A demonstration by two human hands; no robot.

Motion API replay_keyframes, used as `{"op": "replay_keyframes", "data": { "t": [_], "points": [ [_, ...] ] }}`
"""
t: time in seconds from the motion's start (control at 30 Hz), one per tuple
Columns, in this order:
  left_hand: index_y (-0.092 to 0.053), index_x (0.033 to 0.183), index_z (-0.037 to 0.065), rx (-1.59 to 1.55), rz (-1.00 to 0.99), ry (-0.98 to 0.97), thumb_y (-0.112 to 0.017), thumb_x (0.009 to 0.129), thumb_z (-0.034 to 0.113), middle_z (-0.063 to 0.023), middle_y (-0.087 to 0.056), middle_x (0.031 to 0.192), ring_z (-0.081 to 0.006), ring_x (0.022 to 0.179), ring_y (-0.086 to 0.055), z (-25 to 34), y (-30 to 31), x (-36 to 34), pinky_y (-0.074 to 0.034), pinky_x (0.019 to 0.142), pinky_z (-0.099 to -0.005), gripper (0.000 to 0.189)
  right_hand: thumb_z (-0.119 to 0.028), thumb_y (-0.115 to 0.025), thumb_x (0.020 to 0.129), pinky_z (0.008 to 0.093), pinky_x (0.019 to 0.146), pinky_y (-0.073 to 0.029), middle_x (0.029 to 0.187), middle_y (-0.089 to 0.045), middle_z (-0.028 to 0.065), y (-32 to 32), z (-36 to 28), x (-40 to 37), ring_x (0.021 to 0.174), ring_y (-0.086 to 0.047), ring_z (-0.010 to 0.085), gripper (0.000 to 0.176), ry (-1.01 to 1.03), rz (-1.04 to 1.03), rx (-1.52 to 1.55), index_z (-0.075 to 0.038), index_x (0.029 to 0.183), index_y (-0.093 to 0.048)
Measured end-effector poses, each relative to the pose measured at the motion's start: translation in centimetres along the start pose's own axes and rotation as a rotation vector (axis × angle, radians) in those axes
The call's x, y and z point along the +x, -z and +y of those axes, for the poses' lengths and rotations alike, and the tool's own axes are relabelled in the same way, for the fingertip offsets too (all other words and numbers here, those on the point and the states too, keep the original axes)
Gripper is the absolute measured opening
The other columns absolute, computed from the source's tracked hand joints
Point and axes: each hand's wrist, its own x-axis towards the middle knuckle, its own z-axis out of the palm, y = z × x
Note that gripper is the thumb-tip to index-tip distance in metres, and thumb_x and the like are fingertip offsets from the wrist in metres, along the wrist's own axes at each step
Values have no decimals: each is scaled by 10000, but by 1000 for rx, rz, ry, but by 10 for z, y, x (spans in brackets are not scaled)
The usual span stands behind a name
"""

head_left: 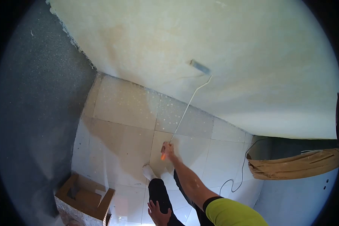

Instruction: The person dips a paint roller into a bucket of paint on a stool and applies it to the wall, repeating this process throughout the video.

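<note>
My right hand (168,149) is wrapped round the orange handle (163,156) of a paint roller. Its long thin metal rod reaches up to the roller head (200,67), which is at the pale wall (147,45) and slightly blurred. My left hand (159,213) rests on my dark-trousered leg near the bottom of the view, fingers spread, with nothing in it.
An open cardboard box (84,197) stands at the lower left beside a dark grey wall (41,98). Paint drops dot the tiled floor (120,139). A dark cable (242,177) runs across the right, near a brown cloth-like thing (293,165).
</note>
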Motion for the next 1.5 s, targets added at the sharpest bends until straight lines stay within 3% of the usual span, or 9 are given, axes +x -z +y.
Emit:
{"op": "replay_keyframes", "data": {
  "t": [0.13,0.4,0.6,0.83,1.0,1.1,1.23,1.3,1.5],
  "points": [
    [-445,1236,26,35,4,26,-646,603,414,-203,-267,1380,-319,1317,-171,9,5,1,-175,1042,-453,769,-213,-484,844,252,331,-269,444,-322,-31,-45,1,-24,342,-329,97,283,-12,-51,20,-132,589,-390],
    [-464,1220,25,73,-39,15,-657,603,403,-182,-246,1396,-315,1321,-157,-1,-20,3,-182,1039,-448,749,-272,-450,889,257,370,-305,436,-323,-7,-152,-154,16,369,-345,106,361,565,-150,200,-132,573,-345],
    [-481,1198,23,77,-42,5,-662,608,391,-184,-252,1391,-323,1315,-172,4,-21,4,-179,1034,-457,719,-211,-496,832,276,359,-305,469,-333,-1,-12,-70,65,369,-346,124,258,187,4,101,-137,622,-366],
    [-492,1187,40,67,-46,-11,-656,617,376,-173,-268,1386,-329,1311,-176,15,-19,17,-179,1032,-454,682,-139,-461,824,278,279,-289,474,-345,-8,67,30,-32,308,-353,129,148,-186,287,-123,-124,687,-409],
    [-497,1182,49,100,-61,-36,-649,630,370,-149,-280,1385,-321,1310,-181,30,-11,24,-190,1030,-443,657,-105,-554,740,389,497,-423,514,-456,54,69,66,-31,530,-516,190,57,113,338,-726,-80,792,-551],
    [-499,1180,52,102,-92,-32,-647,631,371,-145,-286,1384,-317,1310,-183,28,-11,25,-196,1026,-439,651,-100,-583,699,437,625,-420,574,-523,84,74,97,-28,673,-547,217,159,245,464,-714,-59,853,-587],
    [-503,1175,54,92,-76,-34,-645,634,367,-146,-301,1375,-313,1310,-186,30,-6,29,-202,1022,-441,640,-65,-563,725,374,500,-408,519,-495,52,-24,17,-95,533,-521,176,18,393,535,-889,-53,719,-574],
    [-505,1172,54,96,-75,-28,-646,634,363,-148,-307,1371,-312,1308,-190,29,-6,29,-204,1021,-441,636,-64,-539,751,310,382,-339,449,-427,16,-80,-44,-121,396,-439,126,160,86,483,-278,-53,593,-517],
    [-516,1163,60,69,-52,-30,-652,631,352,-150,-305,1375,-307,1304,-206,28,-4,31,-208,1017,-438,623,-121,-542,766,283,343,-281,443,-408,2,-102,-78,-39,351,-382,98,269,258,329,-254,-63,524,-439]
  ]
}}
